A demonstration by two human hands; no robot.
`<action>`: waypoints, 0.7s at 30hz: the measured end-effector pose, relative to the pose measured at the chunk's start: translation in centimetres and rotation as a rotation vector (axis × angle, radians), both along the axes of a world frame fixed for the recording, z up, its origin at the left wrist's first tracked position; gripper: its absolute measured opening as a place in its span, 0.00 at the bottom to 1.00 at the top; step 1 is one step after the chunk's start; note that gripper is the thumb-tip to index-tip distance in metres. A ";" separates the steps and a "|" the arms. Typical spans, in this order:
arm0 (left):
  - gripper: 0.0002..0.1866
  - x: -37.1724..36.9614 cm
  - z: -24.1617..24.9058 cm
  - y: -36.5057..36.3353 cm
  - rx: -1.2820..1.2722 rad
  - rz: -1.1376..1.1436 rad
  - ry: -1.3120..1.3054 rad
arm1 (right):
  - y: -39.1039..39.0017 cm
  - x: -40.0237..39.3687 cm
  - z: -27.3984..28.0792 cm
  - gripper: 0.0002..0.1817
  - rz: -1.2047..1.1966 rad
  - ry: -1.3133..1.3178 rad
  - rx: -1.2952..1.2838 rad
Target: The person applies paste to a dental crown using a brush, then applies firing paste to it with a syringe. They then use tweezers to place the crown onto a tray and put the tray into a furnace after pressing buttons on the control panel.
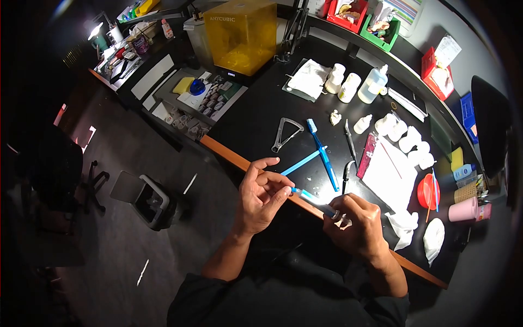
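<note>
Over the front edge of the bench, a slim syringe-like tube (312, 197) with a blue tip is held between my two hands. My left hand (260, 197) pinches the blue tip end with thumb and a finger. At the other end, my right hand (357, 220) has its fingers wrapped round the dark, clear-ended part. Just beyond them lie a blue toothbrush (324, 158), a light blue stick-like tool (300, 162) and a metal caliper (285, 134). Dark-handled instruments (350, 139) rest near my right hand.
A white paper sheet (389, 180), crumpled tissue (403, 226) and red bowl (427, 192) are on the right. Bottles (373, 84) and white jars stand farther back. A yellow-covered printer (239, 38) is at the back left. Below the orange bench edge (226, 152) stands a bin (150, 201).
</note>
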State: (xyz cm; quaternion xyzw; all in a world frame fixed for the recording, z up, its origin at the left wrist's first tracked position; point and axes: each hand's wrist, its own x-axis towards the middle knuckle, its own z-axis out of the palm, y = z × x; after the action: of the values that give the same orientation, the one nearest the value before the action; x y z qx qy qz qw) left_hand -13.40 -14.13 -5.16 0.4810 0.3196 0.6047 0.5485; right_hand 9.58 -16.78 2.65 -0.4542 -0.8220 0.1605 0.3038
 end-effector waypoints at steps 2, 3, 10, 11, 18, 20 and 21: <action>0.29 -0.1 -0.1 -0.1 0.012 -0.022 0.041 | 0.0 0.4 0.3 0.13 0.046 -0.081 0.033; 0.29 -0.1 0.0 0.0 0.026 -0.042 0.060 | 0.1 0.8 0.7 0.13 0.079 -0.149 0.058; 0.29 -0.6 -0.1 0.1 0.533 -0.034 0.304 | -1.0 3.3 2.1 0.16 0.241 0.538 -0.940; 0.28 -0.2 -0.2 0.0 0.514 -0.079 0.138 | -1.1 3.6 1.3 0.16 0.243 0.675 -1.090; 0.35 -0.5 1.4 2.0 0.567 0.105 0.497 | -1.6 0.7 -2.1 0.11 0.065 0.565 -0.654; 0.30 -1.5 1.9 2.0 0.524 0.191 0.538 | -1.5 -0.5 -2.4 0.12 -0.086 0.037 -0.022; 0.26 -2.2 1.7 1.9 0.556 0.248 0.587 | -1.3 -1.1 -2.2 0.12 -0.071 -0.066 -0.035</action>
State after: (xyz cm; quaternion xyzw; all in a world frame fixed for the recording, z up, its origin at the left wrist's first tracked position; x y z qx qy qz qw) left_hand -15.63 -12.25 -3.50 0.7204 0.3426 0.5665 0.2067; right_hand 8.52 -18.04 0.48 -0.4934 -0.8120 0.1489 0.2740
